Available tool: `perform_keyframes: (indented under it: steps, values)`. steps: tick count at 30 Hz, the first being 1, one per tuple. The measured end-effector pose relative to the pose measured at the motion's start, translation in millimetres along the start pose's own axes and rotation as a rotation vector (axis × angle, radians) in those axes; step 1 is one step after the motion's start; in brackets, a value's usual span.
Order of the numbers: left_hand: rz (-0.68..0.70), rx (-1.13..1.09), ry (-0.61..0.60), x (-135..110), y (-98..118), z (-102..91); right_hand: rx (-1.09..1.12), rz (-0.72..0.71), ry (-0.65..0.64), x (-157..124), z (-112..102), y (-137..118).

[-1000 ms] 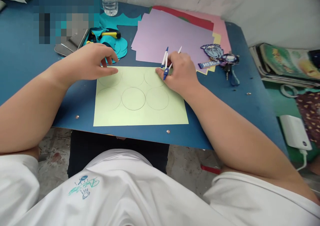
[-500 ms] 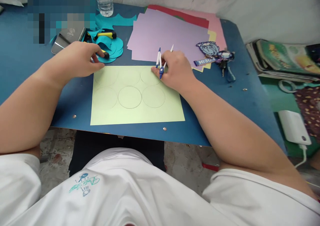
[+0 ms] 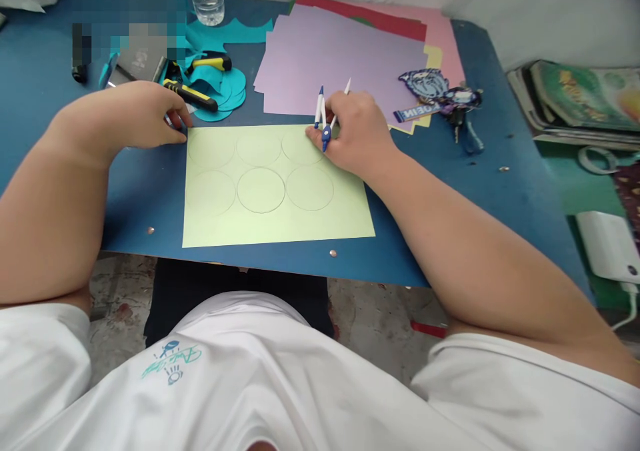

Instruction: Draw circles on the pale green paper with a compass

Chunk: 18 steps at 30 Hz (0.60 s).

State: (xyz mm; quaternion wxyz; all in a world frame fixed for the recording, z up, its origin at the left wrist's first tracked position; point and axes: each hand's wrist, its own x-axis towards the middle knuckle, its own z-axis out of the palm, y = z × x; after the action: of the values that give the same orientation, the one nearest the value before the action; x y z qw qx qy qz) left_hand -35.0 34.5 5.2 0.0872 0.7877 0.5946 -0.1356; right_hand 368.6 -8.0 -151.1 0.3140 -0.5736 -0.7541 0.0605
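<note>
A pale yellow-green sheet of paper lies flat on the blue table, with several thin drawn circles in two rows. My left hand is at the sheet's upper left corner, its fingers bent and thumb and fingertips closed on the corner. In my right hand is a blue-and-white drawing compass, hinge toward me and leg tips pointing away. That hand rests over the sheet's upper right part and hides its corner. Beyond my left hand lies a yellow-and-black utility knife near cut turquoise paper circles.
Purple, red and pink paper sheets are stacked at the back, with keys and charms on their right edge. A water bottle stands at the back left. Off the table's right side are magazines and a white power bank.
My left hand has moved left from above the sheet's top edge to its upper left corner, and its fingers have closed there. My right hand still holds the compass; the view has shifted slightly.
</note>
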Motion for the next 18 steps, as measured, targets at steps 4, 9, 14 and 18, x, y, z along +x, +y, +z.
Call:
perform_keyframes:
  steps: [4,9,14,18]
  values:
    - [0.033,-0.042,-0.011,1.1,-2.1,0.1,-0.002,-0.019,0.023,-1.3,0.7,1.0]
    - [0.044,-0.092,0.025,0.0,-7.5,-0.6,0.034,-0.035,0.044,-2.5,3.4,5.4]
    - [0.045,-0.227,0.01,5.0,-14.0,-1.4,0.047,-0.011,-0.004,-3.1,0.4,7.4]
    - [0.1,-0.397,-0.036,5.5,-8.8,5.9,0.057,-0.035,-0.012,-2.7,-1.8,3.1]
